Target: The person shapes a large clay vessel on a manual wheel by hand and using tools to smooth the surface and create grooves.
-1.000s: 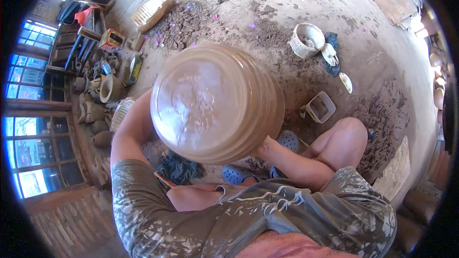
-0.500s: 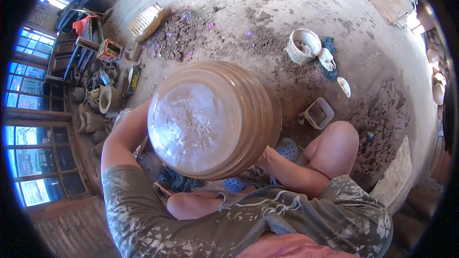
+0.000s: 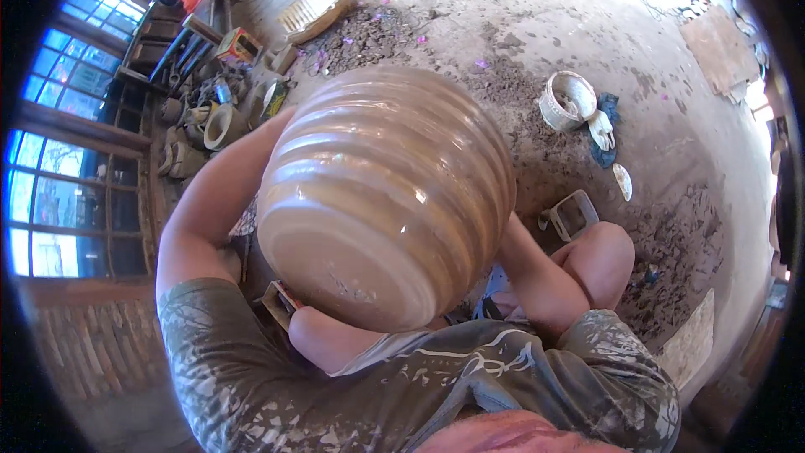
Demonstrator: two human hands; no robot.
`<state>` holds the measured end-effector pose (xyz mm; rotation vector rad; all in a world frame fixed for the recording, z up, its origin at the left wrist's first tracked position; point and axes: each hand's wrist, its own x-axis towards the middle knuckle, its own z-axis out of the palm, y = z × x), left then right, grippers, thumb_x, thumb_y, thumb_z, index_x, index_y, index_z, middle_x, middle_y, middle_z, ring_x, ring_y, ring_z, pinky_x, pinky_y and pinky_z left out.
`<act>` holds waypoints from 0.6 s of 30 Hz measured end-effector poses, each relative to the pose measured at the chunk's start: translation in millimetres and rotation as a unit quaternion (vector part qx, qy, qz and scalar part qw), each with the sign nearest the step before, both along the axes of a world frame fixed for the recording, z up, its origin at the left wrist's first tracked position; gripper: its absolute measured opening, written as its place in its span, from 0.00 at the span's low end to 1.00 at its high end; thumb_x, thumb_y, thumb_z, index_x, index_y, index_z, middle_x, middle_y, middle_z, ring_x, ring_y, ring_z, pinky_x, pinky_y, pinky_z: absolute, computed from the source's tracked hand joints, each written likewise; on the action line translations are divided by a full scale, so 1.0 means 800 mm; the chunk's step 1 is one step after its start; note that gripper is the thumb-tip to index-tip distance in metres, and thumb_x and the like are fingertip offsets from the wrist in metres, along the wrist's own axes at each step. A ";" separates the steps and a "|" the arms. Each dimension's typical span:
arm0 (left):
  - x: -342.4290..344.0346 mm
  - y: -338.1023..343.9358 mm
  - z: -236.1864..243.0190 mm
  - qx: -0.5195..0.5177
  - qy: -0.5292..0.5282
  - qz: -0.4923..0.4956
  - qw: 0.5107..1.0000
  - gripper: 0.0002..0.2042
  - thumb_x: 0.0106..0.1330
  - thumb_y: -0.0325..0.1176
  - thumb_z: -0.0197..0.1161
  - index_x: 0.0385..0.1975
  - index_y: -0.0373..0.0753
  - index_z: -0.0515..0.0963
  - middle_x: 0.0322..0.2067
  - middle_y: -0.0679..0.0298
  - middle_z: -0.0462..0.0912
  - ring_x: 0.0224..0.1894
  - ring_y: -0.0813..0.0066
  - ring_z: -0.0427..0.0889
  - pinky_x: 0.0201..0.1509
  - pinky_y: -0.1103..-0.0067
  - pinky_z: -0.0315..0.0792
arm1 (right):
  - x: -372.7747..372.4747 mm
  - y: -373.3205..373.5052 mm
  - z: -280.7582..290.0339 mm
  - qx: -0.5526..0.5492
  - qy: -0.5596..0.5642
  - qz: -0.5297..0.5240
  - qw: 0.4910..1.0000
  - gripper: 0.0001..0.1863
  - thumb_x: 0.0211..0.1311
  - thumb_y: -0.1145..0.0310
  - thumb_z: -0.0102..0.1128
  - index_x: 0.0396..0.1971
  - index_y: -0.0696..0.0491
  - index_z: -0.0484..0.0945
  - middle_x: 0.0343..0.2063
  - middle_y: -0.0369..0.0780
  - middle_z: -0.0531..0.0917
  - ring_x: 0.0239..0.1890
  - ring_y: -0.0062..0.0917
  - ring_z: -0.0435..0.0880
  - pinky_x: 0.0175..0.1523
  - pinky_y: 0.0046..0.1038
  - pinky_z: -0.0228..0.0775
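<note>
A large, brown, ribbed clay pot with a wet-looking sheen is tilted in front of me. Its flat, round base faces down toward my lap, and its mouth points away out of sight. Both my arms reach around it. My left forearm bends along the pot's left side, the hand hidden behind the wall. From the lower right, my right forearm runs up to the pot's right side, where that hand is also covered. The pot is held between the two hands, close above my bent left knee.
A white bucket stands at the upper right with a pale glove beside it. A small square frame lies near my right knee. Clods of clay cover the floor beyond the pot. Small pots and tools crowd the left wall.
The pot has swung round in my hands: its base has turned from facing up at me to facing down toward my lap, and more ribbed wall shows. My view has shifted slightly.
</note>
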<state>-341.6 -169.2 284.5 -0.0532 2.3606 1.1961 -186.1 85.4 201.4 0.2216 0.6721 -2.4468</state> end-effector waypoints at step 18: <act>0.212 -0.112 0.089 -0.134 0.504 -0.218 0.825 0.49 0.60 0.49 0.76 0.75 0.33 0.55 0.71 0.50 0.65 0.74 0.55 0.63 0.77 0.64 0.57 | -0.111 0.049 0.163 0.304 0.642 0.001 0.704 0.38 0.60 0.66 0.71 0.69 0.60 0.66 0.62 0.41 0.77 0.62 0.27 0.77 0.67 0.31 0.69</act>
